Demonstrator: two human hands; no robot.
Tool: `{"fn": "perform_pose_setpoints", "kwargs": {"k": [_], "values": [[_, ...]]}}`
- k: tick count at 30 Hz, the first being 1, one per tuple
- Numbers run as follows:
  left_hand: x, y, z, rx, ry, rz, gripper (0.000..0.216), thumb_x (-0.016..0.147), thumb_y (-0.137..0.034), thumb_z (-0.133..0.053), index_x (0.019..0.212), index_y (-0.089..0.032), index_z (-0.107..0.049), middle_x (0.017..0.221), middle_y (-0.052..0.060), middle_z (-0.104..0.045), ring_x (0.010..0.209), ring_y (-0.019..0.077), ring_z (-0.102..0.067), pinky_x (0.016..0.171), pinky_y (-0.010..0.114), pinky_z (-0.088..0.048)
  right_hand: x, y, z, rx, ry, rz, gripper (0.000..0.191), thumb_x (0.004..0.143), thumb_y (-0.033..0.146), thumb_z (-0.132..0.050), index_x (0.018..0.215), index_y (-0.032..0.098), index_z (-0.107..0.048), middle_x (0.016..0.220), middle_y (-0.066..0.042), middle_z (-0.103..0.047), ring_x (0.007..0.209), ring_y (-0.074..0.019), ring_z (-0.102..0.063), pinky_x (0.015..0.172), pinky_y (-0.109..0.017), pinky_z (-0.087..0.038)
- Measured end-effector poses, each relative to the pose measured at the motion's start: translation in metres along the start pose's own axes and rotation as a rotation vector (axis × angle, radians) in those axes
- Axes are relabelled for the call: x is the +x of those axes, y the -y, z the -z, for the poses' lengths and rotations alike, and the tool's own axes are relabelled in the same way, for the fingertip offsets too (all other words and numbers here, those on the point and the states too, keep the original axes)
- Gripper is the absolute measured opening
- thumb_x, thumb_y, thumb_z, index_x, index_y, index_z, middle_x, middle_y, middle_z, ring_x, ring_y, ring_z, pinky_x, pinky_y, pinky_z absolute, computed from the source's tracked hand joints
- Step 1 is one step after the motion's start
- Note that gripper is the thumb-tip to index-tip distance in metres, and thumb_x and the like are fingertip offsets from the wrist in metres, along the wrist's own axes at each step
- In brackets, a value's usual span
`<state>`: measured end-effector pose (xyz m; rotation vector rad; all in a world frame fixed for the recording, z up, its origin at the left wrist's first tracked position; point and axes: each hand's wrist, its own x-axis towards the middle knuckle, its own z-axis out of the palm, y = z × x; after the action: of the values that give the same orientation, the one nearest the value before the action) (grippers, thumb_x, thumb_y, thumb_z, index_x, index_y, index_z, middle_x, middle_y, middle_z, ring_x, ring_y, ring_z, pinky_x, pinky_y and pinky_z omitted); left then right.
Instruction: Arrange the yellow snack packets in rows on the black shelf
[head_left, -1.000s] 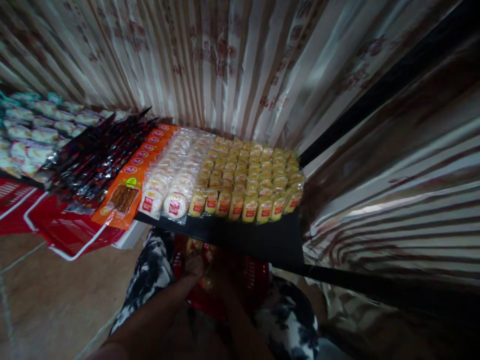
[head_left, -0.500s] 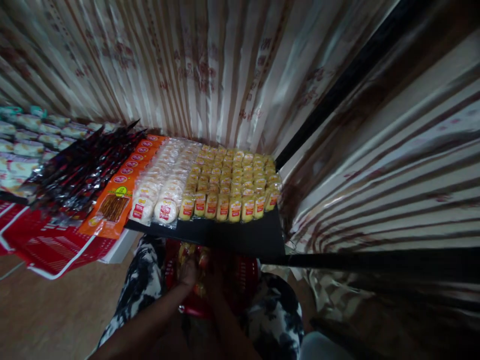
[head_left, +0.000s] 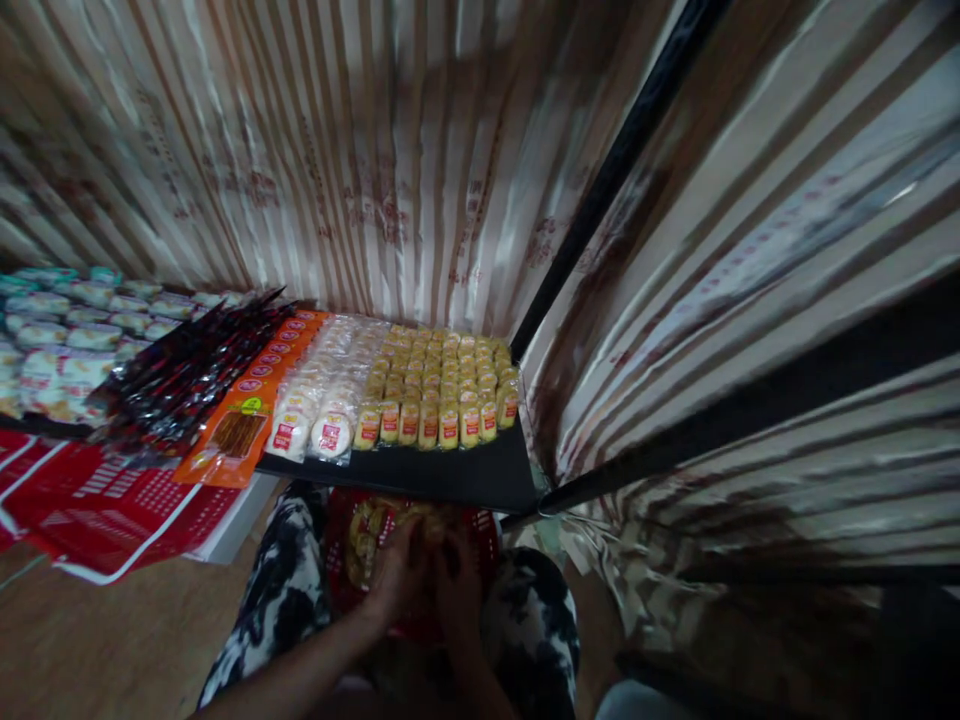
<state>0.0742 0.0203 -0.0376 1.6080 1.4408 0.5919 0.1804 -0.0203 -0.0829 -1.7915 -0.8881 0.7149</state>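
Note:
A red plastic basket (head_left: 341, 540) rests on my lap between my knees and holds several small yellow snack packets (head_left: 365, 535). Both hands are down inside it. My left hand (head_left: 397, 580) has its fingers curled among the packets. My right hand (head_left: 457, 590) lies close beside it, fingers bent over the basket's contents. The light is dim and what each hand grips is hidden. Just beyond the basket, a black shelf (head_left: 420, 475) carries rows of the same yellow packets (head_left: 442, 385).
Round white cakes in clear wrap (head_left: 322, 400) lie left of the yellow rows, then orange packets (head_left: 251, 405), dark red-black packets (head_left: 187, 365) and pale green-white packs (head_left: 52, 340). Red baskets (head_left: 97, 500) sit lower left. Striped curtains (head_left: 750, 330) hang behind and right. Wooden floor (head_left: 112, 640) below.
My view has tilted up and pulled back, so the shelf looks smaller and lower. Both hands have stayed in the red basket and drawn closer together.

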Motion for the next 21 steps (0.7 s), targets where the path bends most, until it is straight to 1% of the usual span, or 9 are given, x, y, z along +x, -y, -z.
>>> {"fn": "perform_pose_setpoints", "kwargs": {"k": [3, 5, 9, 12, 16, 18, 21], "values": [[-0.006, -0.026, 0.003, -0.081, -0.041, -0.067, 0.043, 0.075, -0.016, -0.048, 0.117, -0.018, -0.051, 0.115, 0.008, -0.061, 0.108, 0.0200, -0.055, 0.093, 0.036, -0.044, 0.001, 0.026, 0.018, 0.027, -0.037, 0.033, 0.034, 0.074, 0.037, -0.052, 0.101, 0.019, -0.062, 0.106, -0.009, -0.065, 0.099, -0.0218, -0.059, 0.088, -0.036, -0.045], [-0.006, -0.042, 0.004, -0.133, -0.066, -0.108, 0.041, 0.076, -0.019, -0.048, 0.116, -0.020, -0.051, 0.113, 0.007, -0.062, 0.105, 0.0189, -0.056, 0.092, 0.034, -0.045, 0.003, 0.043, 0.027, 0.038, -0.047, 0.102, 0.030, 0.077, 0.035, -0.051, 0.101, 0.020, -0.061, 0.105, -0.008, -0.065, 0.097, -0.0206, -0.059, 0.086, -0.035, -0.046], [0.004, -0.066, 0.005, -0.173, -0.063, -0.179, 0.035, 0.080, -0.028, -0.049, 0.114, -0.019, -0.052, 0.111, 0.007, -0.062, 0.103, 0.0183, -0.058, 0.090, 0.031, -0.045, 0.015, 0.065, 0.039, 0.034, -0.129, 0.232, 0.030, 0.080, 0.035, -0.048, 0.103, 0.020, -0.060, 0.104, -0.009, -0.063, 0.097, -0.0210, -0.058, 0.087, -0.038, -0.045], [0.019, -0.084, 0.003, -0.196, -0.045, -0.256, 0.032, 0.081, -0.027, -0.049, 0.111, -0.019, -0.053, 0.107, 0.007, -0.063, 0.097, 0.0166, -0.060, 0.088, 0.030, -0.046, 0.030, 0.077, 0.047, 0.029, -0.166, 0.262, 0.035, 0.081, 0.038, -0.046, 0.107, 0.018, -0.057, 0.104, -0.010, -0.060, 0.095, -0.0215, -0.057, 0.087, -0.039, -0.044], [0.043, -0.107, -0.004, -0.224, -0.054, -0.314, 0.027, 0.081, -0.023, -0.049, 0.107, -0.019, -0.053, 0.102, 0.005, -0.065, 0.091, 0.0143, -0.061, 0.084, 0.028, -0.048, 0.051, 0.094, 0.053, 0.008, -0.194, 0.250, 0.042, 0.083, 0.040, -0.041, 0.115, 0.015, -0.052, 0.113, -0.013, -0.055, 0.097, -0.0208, -0.056, 0.088, -0.038, -0.045], [0.058, -0.117, -0.009, -0.228, -0.062, -0.312, 0.027, 0.081, -0.021, -0.049, 0.107, -0.020, -0.054, 0.102, 0.004, -0.065, 0.090, 0.0136, -0.061, 0.084, 0.027, -0.047, 0.061, 0.098, 0.053, -0.027, -0.224, 0.280, 0.043, 0.084, 0.039, -0.038, 0.118, 0.015, -0.050, 0.117, -0.014, -0.054, 0.103, -0.0215, -0.054, 0.092, -0.039, -0.042], [0.080, -0.129, -0.020, -0.195, -0.074, -0.276, 0.026, 0.080, -0.018, -0.050, 0.105, -0.020, -0.055, 0.100, 0.003, -0.066, 0.089, 0.0136, -0.061, 0.084, 0.027, -0.047, 0.079, 0.094, 0.049, -0.095, -0.264, 0.345, 0.047, 0.084, 0.033, -0.034, 0.124, 0.012, -0.046, 0.126, -0.015, -0.050, 0.117, -0.0230, -0.046, 0.100, -0.042, -0.035]]}}
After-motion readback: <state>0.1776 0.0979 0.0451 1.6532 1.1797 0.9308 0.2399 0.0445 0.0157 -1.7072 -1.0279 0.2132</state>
